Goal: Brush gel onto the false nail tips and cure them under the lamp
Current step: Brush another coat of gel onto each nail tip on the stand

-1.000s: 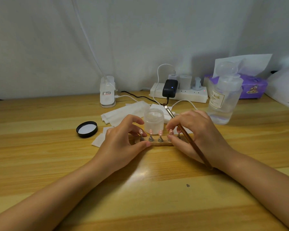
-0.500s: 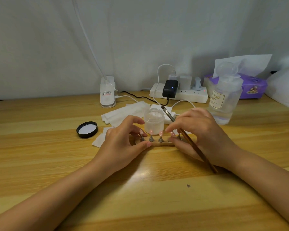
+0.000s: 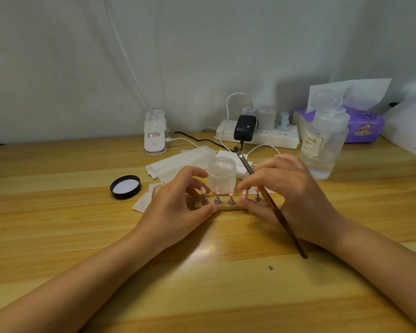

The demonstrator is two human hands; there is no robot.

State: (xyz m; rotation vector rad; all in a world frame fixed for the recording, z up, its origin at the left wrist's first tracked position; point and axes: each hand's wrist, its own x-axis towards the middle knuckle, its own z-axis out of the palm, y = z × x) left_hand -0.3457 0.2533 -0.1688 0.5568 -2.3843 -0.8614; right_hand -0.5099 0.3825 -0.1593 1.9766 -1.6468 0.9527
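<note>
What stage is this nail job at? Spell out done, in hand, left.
Done: the gel jar stands open, its black lid aside. In hand: the left hand steadies the wooden holder of nail tips; the right hand holds the brush, bristles up. Left: brushing, curing; no tip is under a lamp.

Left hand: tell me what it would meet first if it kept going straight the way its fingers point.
Probably the open gel jar: the left hand points away and rightward over the nail stand. Depth is unclear, so the nail tips may come first.
</note>
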